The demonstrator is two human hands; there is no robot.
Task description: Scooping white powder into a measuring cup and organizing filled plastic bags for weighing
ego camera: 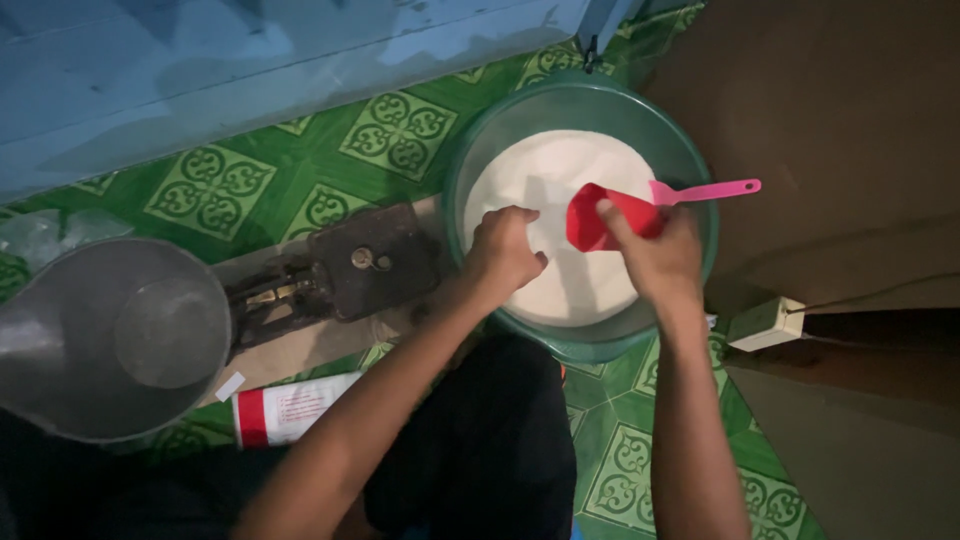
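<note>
Where the view begins at the far left, a grey metal scale pan (110, 335) sits low in the frame, wide and shallow, with a paler round patch at its centre. The pan rests on a dark balance scale (335, 270), whose body extends to the right across a pale board. Just below the pan lies a red-and-white packet (285, 410), flat on the green patterned floor covering (250, 180). A blue painted surface (250, 70) runs along the top of the frame behind these items.

Right of the scale stands a green basin (690, 150), round and deep, filled with white powder (545, 165). The left hand (503, 250) is inside the basin, closed into a loose fist with its knuckles up and its fingers pressed into the powder; whether it grips anything cannot be told. The right hand (655, 255) is just beside it, also over the powder, and is closed around a red scoop (598, 215). The scoop is tilted, with its open mouth turned down and to the left, close to the powder surface. A pink spatula (705, 190) lies behind the scoop, its handle reaching over the right rim of the basin.

Beyond the basin, on the brown floor, a small white box (765, 322) sits with a thin cable leading off to the right.
</note>
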